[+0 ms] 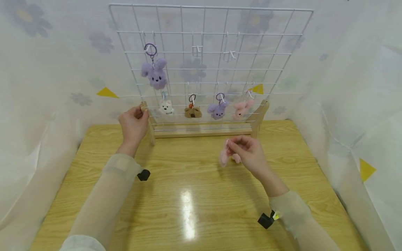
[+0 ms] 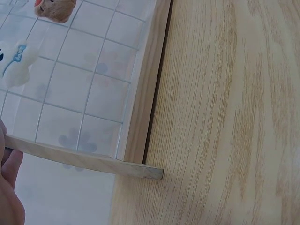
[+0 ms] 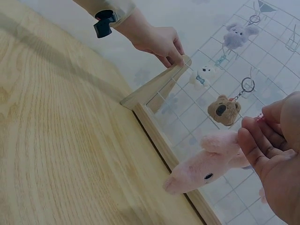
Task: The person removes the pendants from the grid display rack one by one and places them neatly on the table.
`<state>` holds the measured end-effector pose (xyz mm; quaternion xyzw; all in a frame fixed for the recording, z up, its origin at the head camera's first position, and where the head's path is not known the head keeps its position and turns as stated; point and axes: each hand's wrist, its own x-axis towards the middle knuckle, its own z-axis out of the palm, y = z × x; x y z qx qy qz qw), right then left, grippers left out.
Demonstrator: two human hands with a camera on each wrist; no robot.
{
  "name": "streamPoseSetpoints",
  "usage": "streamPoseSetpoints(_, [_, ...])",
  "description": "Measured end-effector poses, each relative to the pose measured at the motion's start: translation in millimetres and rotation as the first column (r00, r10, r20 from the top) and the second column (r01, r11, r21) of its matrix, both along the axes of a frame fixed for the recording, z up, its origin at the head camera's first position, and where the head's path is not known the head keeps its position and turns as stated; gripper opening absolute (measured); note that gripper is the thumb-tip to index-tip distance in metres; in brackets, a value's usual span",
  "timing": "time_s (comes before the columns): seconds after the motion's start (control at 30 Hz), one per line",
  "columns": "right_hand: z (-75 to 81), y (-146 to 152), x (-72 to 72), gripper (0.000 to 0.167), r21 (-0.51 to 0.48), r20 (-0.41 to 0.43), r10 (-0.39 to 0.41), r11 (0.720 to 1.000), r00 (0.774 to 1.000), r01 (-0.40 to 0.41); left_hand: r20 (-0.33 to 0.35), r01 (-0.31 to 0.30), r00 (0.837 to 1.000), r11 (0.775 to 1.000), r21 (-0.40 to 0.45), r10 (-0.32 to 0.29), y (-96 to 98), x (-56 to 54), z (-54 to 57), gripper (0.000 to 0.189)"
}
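My left hand (image 1: 134,127) grips the upper end of the wooden left leg (image 1: 150,127) of a white wire grid rack (image 1: 211,7); the left wrist view shows this leg (image 2: 84,161) with fingers around it. Low before the rack's right side, my right hand (image 1: 251,155) pinches a pink plush bunny keychain (image 1: 224,157) between thumb and fingers. The bunny (image 3: 206,171) dangles head down in the right wrist view, its attachment mostly hidden by the fingertips. Nearest it on the rack hangs another pink bunny keychain (image 1: 241,109).
A large purple bunny keychain (image 1: 157,77) hangs upper left on the rack. Below are a white dog (image 1: 166,107), a brown bear (image 1: 193,112) and a small purple bunny (image 1: 217,111). Two upper hooks (image 1: 197,50) hold nothing. The rack stands on a wooden table (image 1: 188,167) between white cloth walls.
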<state>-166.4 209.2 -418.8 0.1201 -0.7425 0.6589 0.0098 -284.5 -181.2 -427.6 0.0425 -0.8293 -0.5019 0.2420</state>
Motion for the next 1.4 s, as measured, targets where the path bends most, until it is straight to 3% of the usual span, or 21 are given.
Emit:
streamPoseSetpoints(0.5, [-12.9, 6, 12.7, 0.022, -0.056, 0.073, -0.003, 0.998, 0.997, 0.007, -0.022, -0.008, 1.0, 1.0, -0.009, 0.008, 0.6, -0.8, -2.6, 0.026])
streamPoseSetpoints(0.73, [-19.5, 9, 16.7, 0.017, -0.057, 0.043, 0.005, 0.998, 0.999, -0.002, -0.039, -0.003, 0.999, 1.0, -0.005, 0.003, 0.2, -1.1, -2.9, 0.023])
streamPoseSetpoints(1.1, [-42.3, 0, 7.0, 0.015, -0.112, 0.057, 0.033, 0.993, 0.998, -0.027, -0.045, 0.004, 0.999, 1.0, 0.003, -0.004, -1.2, -1.7, -4.1, 0.023])
streamPoseSetpoints(1.4, [-51.8, -10, -2.4, 0.019, -0.173, 0.127, -0.029, 0.984, 0.991, 0.051, -0.037, 0.009, 0.999, 1.0, 0.002, -0.009, -1.8, -3.4, -5.0, 0.024])
